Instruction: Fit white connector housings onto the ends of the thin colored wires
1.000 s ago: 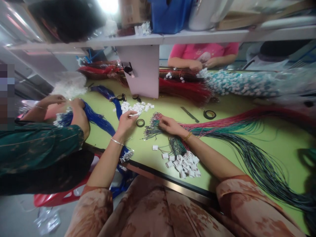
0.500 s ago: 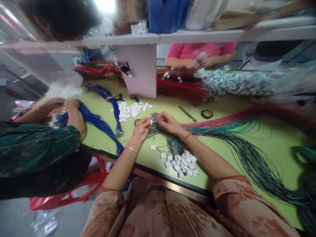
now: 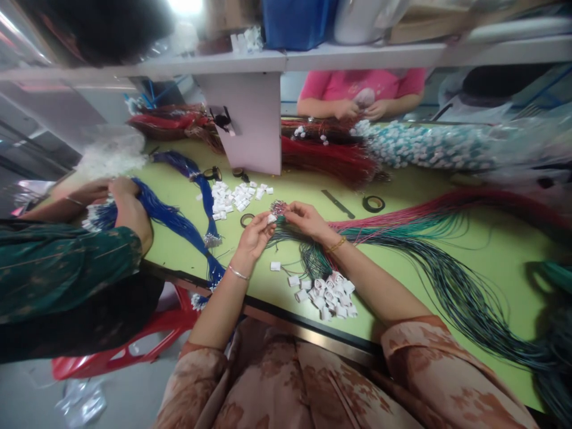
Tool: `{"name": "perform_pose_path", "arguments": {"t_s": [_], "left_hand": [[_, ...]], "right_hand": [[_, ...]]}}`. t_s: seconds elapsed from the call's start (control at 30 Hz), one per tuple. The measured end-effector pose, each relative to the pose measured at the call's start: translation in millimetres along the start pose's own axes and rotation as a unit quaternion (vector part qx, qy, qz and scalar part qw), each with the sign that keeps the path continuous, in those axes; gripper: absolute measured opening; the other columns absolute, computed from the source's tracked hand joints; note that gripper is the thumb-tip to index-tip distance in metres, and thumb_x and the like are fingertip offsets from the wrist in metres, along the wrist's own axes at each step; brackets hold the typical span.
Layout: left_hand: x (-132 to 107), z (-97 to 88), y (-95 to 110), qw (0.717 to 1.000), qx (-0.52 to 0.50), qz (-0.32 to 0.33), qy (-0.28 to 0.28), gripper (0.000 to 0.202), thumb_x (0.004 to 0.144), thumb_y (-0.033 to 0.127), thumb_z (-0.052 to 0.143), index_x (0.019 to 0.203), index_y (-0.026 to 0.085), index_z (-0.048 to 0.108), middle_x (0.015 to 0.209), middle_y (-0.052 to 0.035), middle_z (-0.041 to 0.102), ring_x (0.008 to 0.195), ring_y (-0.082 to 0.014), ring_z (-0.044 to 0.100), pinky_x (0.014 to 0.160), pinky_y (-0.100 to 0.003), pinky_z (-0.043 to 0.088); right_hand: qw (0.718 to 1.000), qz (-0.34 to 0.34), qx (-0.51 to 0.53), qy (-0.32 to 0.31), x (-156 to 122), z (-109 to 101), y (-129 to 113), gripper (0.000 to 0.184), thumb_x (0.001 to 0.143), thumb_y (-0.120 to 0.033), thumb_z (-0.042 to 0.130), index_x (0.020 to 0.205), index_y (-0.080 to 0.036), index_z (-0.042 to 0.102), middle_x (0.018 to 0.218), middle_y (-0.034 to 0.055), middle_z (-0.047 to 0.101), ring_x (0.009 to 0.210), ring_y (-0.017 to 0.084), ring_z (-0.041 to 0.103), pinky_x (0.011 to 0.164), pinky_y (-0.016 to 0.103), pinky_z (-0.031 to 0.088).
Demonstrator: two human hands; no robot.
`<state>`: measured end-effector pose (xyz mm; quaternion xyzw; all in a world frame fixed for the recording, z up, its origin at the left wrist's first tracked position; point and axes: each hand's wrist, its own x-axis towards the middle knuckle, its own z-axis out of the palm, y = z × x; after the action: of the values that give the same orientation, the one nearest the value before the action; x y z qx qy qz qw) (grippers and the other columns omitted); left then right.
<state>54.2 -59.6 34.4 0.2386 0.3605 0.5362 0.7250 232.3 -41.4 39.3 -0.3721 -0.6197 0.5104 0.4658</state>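
Observation:
My left hand (image 3: 255,234) is closed in a pinch on a small white connector (image 3: 271,218). My right hand (image 3: 305,218) is closed on the ends of some wires from the red, green and dark wire bundle (image 3: 429,238) that runs to the right across the green table (image 3: 402,196). The two hands meet over the table, fingertips almost touching. Just in front of my right forearm lies a heap of wired white connectors (image 3: 328,292). A pile of loose white connectors (image 3: 236,196) lies beyond my left hand.
A person in a dark green sleeve (image 3: 67,262) at the left handles blue wires (image 3: 179,220). A person in pink (image 3: 361,95) works across the table. Tape rolls (image 3: 373,204), a flat metal tool (image 3: 337,204), red wire bundles (image 3: 330,158) and a white shelf post (image 3: 252,122) stand on the table.
My left hand left the pile of loose white connectors carrying one and came right to meet my right hand. My right hand lifted wire ends off the table.

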Motion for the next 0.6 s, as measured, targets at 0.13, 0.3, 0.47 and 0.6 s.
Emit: {"name": "perform_pose_path", "arguments": {"t_s": [0.13, 0.3, 0.47, 0.6], "left_hand": [[0.4, -2.4, -2.7, 1.0, 0.006, 0.012, -0.004, 0.013, 0.076, 0.007, 0.068, 0.088, 0.012, 0.066, 0.081, -0.0031, 0.068, 0.066, -0.0063, 0.061, 0.063, -0.016, 0.05], [0.1, -4.0, -3.0, 1.0, 0.015, 0.013, -0.007, 0.013, 0.075, 0.009, 0.069, 0.087, 0.014, 0.066, 0.081, -0.0029, 0.067, 0.065, -0.0067, 0.06, 0.062, -0.017, 0.05], [-1.4, -3.3, -1.7, 1.0, 0.009, 0.015, -0.006, 0.013, 0.076, 0.01, 0.069, 0.087, 0.013, 0.064, 0.078, -0.0024, 0.066, 0.062, -0.0061, 0.059, 0.058, -0.016, 0.048], [-2.0, -2.7, -1.7, 1.0, 0.008, 0.01, -0.006, 0.013, 0.075, 0.01, 0.07, 0.087, 0.012, 0.065, 0.08, -0.0031, 0.066, 0.062, -0.0063, 0.059, 0.058, -0.016, 0.047]], "right_hand": [[0.994, -0.036, -0.098, -0.021, -3.4, 3.3, -1.2, 0.019, 0.081, -0.035, 0.059, 0.079, -0.016, 0.058, 0.074, -0.0011, 0.057, 0.066, 0.012, 0.047, 0.065, 0.025, 0.038], [0.989, -0.053, -0.138, -0.008, -7.8, 6.0, -4.5, 0.013, 0.08, -0.029, 0.058, 0.083, -0.017, 0.058, 0.072, -0.0018, 0.055, 0.065, 0.012, 0.046, 0.064, 0.025, 0.037], [0.998, 0.018, 0.058, 0.0, -2.4, 1.6, -3.6, 0.016, 0.073, -0.027, 0.063, 0.085, -0.019, 0.054, 0.075, -0.0031, 0.055, 0.063, 0.01, 0.045, 0.061, 0.024, 0.037], [0.973, 0.101, 0.206, 0.009, 2.5, -5.7, -1.4, 0.022, 0.068, -0.024, 0.068, 0.081, -0.02, 0.051, 0.067, -0.005, 0.052, 0.059, 0.01, 0.046, 0.058, 0.024, 0.038]]}}
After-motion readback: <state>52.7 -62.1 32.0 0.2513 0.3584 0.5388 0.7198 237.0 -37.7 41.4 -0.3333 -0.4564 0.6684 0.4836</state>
